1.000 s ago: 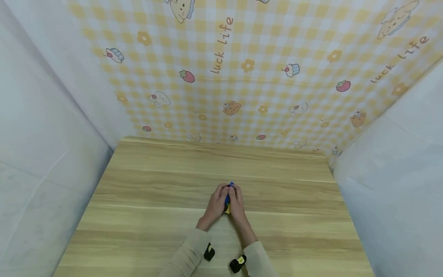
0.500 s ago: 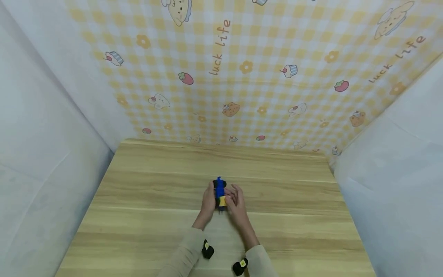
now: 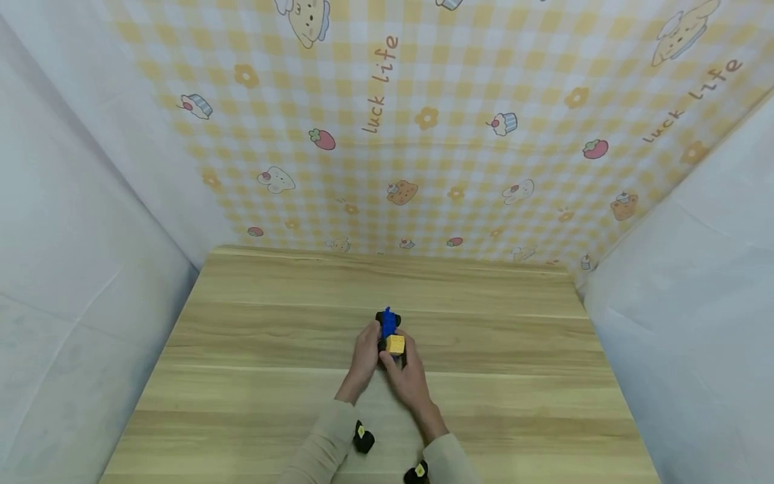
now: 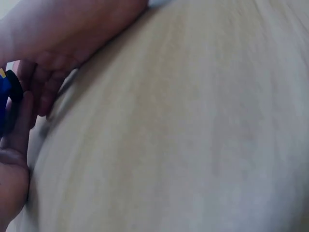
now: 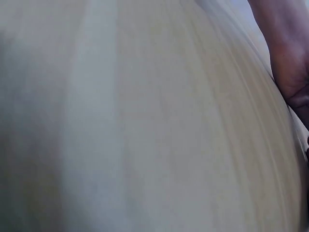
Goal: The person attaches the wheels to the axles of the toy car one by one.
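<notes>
A small toy car (image 3: 389, 325) with a blue body, black wheels and a yellow block at its near end is between both hands, over the middle of the table. My left hand (image 3: 365, 355) grips its left side. My right hand (image 3: 411, 386) holds the yellow end, thumb at the near left and fingers round the right side. In the left wrist view, a blue piece and black wheel (image 4: 14, 87) of the car show at the left edge. The right wrist view shows part of a hand (image 5: 292, 72); the car is out of it.
The wood-grain table (image 3: 272, 323) runs back to a yellow checked cloth (image 3: 423, 154) with cartoon prints. White sheets (image 3: 72, 235) hang at both sides. Black wrist devices (image 3: 363, 438) sit at both cuffs.
The hands, earlier closed over the car, have parted and show more of it. The car's yellow block has turned up into view, and the right hand has moved round the near end.
</notes>
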`<state>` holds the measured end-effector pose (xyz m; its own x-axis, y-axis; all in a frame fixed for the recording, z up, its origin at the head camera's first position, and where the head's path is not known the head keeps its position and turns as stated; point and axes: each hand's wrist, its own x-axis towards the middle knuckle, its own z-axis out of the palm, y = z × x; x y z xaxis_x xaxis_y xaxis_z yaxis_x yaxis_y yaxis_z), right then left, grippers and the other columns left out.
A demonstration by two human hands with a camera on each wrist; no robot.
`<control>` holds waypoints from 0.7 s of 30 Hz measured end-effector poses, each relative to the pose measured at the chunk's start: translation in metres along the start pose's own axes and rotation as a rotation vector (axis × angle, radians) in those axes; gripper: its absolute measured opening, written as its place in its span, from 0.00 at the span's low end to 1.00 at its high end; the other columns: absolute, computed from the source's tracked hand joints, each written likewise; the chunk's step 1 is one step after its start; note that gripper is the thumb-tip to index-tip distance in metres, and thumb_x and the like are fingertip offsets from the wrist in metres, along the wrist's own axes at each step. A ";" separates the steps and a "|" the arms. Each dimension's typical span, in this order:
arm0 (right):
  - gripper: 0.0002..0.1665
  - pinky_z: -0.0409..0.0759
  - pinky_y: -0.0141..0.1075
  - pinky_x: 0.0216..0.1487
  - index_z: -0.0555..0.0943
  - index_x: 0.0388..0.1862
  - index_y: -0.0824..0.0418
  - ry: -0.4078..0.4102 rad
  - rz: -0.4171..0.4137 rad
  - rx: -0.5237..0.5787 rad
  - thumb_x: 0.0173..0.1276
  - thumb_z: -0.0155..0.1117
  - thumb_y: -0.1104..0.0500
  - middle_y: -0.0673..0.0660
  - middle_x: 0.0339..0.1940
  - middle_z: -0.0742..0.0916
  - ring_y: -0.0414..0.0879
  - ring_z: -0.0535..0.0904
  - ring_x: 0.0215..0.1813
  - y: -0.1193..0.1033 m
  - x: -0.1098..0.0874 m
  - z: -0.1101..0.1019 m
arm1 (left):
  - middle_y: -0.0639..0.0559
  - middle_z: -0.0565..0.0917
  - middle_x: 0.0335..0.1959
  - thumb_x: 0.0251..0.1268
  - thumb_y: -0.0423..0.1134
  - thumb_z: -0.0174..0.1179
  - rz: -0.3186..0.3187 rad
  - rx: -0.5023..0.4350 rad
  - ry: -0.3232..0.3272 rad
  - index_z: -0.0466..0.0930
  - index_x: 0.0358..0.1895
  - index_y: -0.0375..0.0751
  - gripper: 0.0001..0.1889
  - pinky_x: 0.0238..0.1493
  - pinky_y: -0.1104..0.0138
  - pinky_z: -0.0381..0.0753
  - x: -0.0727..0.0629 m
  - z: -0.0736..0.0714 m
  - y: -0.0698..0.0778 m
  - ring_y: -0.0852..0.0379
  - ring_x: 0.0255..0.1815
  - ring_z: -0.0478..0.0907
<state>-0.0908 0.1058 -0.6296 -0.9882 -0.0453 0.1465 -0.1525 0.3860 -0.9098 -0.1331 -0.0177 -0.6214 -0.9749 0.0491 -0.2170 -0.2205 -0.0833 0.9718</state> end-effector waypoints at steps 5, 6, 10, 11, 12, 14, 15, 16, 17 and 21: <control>0.34 0.74 0.48 0.65 0.65 0.75 0.53 0.136 -0.012 -0.019 0.74 0.62 0.48 0.55 0.68 0.76 0.49 0.74 0.66 0.003 0.001 0.001 | 0.51 0.83 0.53 0.80 0.60 0.40 0.086 0.094 -0.039 0.80 0.59 0.49 0.25 0.50 0.66 0.78 -0.001 0.004 -0.005 0.58 0.51 0.78; 0.33 0.74 0.47 0.65 0.66 0.74 0.53 0.166 -0.006 -0.019 0.74 0.62 0.48 0.55 0.67 0.76 0.48 0.74 0.66 0.003 0.002 0.002 | 0.51 0.83 0.55 0.80 0.59 0.40 0.094 0.094 -0.039 0.79 0.61 0.51 0.24 0.49 0.66 0.80 -0.002 0.005 -0.006 0.58 0.52 0.79; 0.32 0.68 0.52 0.68 0.70 0.71 0.54 0.248 0.004 -0.028 0.72 0.64 0.48 0.56 0.67 0.76 0.51 0.69 0.69 0.004 0.003 0.001 | 0.48 0.83 0.54 0.80 0.54 0.44 0.146 0.096 -0.019 0.79 0.60 0.50 0.19 0.42 0.65 0.84 -0.005 0.010 -0.009 0.54 0.46 0.82; 0.31 0.66 0.54 0.69 0.71 0.70 0.56 0.256 -0.007 -0.046 0.72 0.65 0.49 0.57 0.67 0.76 0.53 0.68 0.71 0.005 0.003 0.001 | 0.48 0.83 0.54 0.80 0.51 0.46 0.169 0.111 0.002 0.79 0.58 0.49 0.18 0.43 0.67 0.83 -0.006 0.011 -0.011 0.55 0.47 0.82; 0.31 0.65 0.55 0.70 0.72 0.70 0.57 0.259 -0.016 -0.065 0.72 0.65 0.50 0.58 0.67 0.76 0.56 0.66 0.72 0.006 0.004 0.001 | 0.49 0.83 0.53 0.80 0.49 0.48 0.190 0.133 0.030 0.80 0.56 0.48 0.16 0.44 0.67 0.83 -0.007 0.013 -0.012 0.56 0.48 0.82; 0.29 0.61 0.59 0.72 0.73 0.68 0.60 0.263 -0.035 -0.102 0.71 0.66 0.53 0.61 0.67 0.77 0.60 0.63 0.74 0.007 0.004 0.002 | 0.50 0.83 0.52 0.79 0.44 0.50 0.229 0.170 0.078 0.81 0.53 0.46 0.12 0.46 0.67 0.83 -0.009 0.017 -0.013 0.56 0.49 0.82; 0.29 0.60 0.60 0.72 0.73 0.68 0.61 0.263 -0.038 -0.122 0.71 0.66 0.54 0.62 0.67 0.77 0.61 0.63 0.75 0.007 0.005 0.003 | 0.50 0.83 0.52 0.79 0.42 0.51 0.246 0.191 0.101 0.82 0.52 0.46 0.11 0.49 0.66 0.83 -0.010 0.018 -0.013 0.57 0.51 0.81; 0.28 0.60 0.61 0.72 0.74 0.67 0.62 0.265 -0.047 -0.139 0.70 0.67 0.56 0.63 0.66 0.78 0.63 0.63 0.75 0.008 0.005 0.003 | 0.52 0.82 0.52 0.78 0.41 0.52 0.257 0.208 0.119 0.82 0.52 0.45 0.11 0.51 0.66 0.82 -0.011 0.019 -0.013 0.58 0.53 0.81; 0.28 0.60 0.61 0.72 0.74 0.66 0.63 0.269 -0.056 -0.154 0.70 0.67 0.58 0.63 0.65 0.79 0.63 0.63 0.74 0.009 0.005 0.004 | 0.52 0.82 0.52 0.78 0.40 0.53 0.262 0.218 0.132 0.82 0.51 0.45 0.10 0.53 0.64 0.82 -0.012 0.020 -0.013 0.57 0.53 0.81; 0.26 0.61 0.58 0.71 0.76 0.62 0.64 0.283 -0.108 -0.218 0.66 0.68 0.63 0.63 0.61 0.81 0.62 0.68 0.70 0.011 0.007 0.005 | 0.54 0.82 0.54 0.76 0.38 0.54 0.276 0.237 0.135 0.82 0.53 0.45 0.11 0.58 0.61 0.81 -0.013 0.020 -0.012 0.57 0.56 0.80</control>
<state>-0.0996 0.1048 -0.6402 -0.9185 0.1486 0.3665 -0.2187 0.5811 -0.7838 -0.1168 0.0027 -0.6280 -0.9953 -0.0755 0.0604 0.0478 0.1580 0.9863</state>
